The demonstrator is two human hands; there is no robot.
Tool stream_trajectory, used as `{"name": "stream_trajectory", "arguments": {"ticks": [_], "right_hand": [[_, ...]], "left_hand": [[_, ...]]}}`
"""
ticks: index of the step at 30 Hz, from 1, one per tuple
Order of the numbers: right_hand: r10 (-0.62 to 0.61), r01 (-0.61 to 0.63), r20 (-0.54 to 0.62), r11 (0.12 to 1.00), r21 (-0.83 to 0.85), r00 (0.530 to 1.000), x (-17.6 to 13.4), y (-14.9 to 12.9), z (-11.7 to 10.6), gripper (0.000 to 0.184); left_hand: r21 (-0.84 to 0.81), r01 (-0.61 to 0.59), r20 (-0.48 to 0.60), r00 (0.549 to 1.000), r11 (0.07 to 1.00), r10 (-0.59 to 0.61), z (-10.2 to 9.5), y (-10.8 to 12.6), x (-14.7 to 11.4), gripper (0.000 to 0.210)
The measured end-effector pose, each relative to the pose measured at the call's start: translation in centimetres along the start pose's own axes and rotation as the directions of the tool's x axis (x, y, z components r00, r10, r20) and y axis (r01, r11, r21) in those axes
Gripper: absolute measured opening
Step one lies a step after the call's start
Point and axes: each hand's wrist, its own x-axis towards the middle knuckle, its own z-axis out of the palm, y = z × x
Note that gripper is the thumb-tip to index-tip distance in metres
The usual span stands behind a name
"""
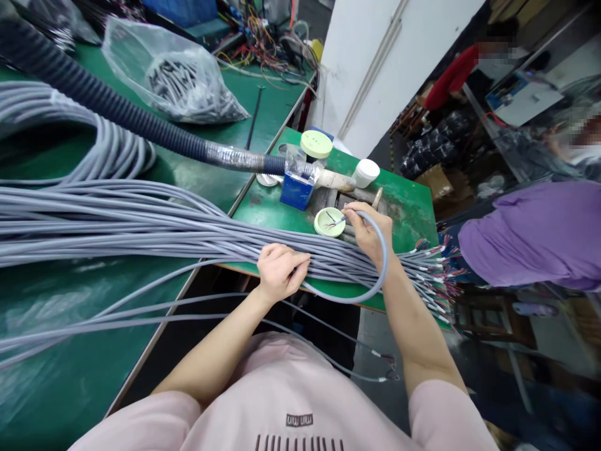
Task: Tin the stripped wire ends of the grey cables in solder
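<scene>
Wore pink shirt (291,382) nearest cam, 6 o'clock. W/ R hand (369,232), pinched grey cable (385,263) near its tip at 3 o'clock, aiming thin wires (337,221) at pale-green dish (322,218); couldn't tell if dipped. Rested L hand (283,270), curled, on cable bundle (239,233), approx 7 o'clock; couldn't tell if gripping. Prob. mid-dip, judging by look; for next move, needed steady pinch and wires w/in rim.
</scene>
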Motion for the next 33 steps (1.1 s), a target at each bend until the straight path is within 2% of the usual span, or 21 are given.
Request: {"name": "stream_trajectory", "arguments": {"ticks": [5, 16, 18, 22, 26, 29, 33], "right_hand": [[-0.051, 0.053, 0.026, 0.997, -0.057, 0.998, 0.3, 0.0, 0.5, 0.020], [-0.037, 0.048, 0.096, 0.992, -0.113, 0.995, 0.6, -1.0, 0.6, 0.018], [-0.042, 0.050, 0.070, 0.992, -0.113, 0.997, 0.7, -1.2, 0.0, 0.018], [-0.034, 0.026, -0.073, 0.993, -0.113, 0.997, 1.4, -1.2, -2.1, 0.020], [0.001, -0.024, -0.169, 0.991, -0.131, 0.986, 2.2, 0.5, -4.0, 0.021], [0.020, -0.046, -0.169, 0.987, -0.153, 0.985, 2.5, 2.7, -4.5, 0.023], [0.054, -0.075, -0.135, 0.985, -0.156, 0.989, 2.7, 5.4, -4.1, 0.023]], "left_hand": [[0.016, -0.014, -0.006, 1.000, 1.000, 0.014, 0.0, 0.0, 0.1, 0.011], [0.019, -0.028, -0.001, 1.000, 0.999, 0.028, 0.1, -0.1, -0.1, 0.010], [0.020, -0.022, -0.004, 1.000, 1.000, 0.023, 0.0, -0.1, -0.1, 0.010], [-0.001, 0.005, -0.015, 1.000, 1.000, -0.005, 0.0, -0.2, -0.3, 0.009], [-0.062, 0.025, -0.042, 0.999, 0.998, -0.028, 0.0, -0.6, -0.8, 0.017], [-0.070, 0.032, -0.066, 0.997, 0.997, -0.036, 0.2, -0.8, -1.1, 0.022], [-0.065, 0.034, -0.066, 0.997, 0.997, -0.038, 0.3, -0.8, -1.3, 0.022]]}}
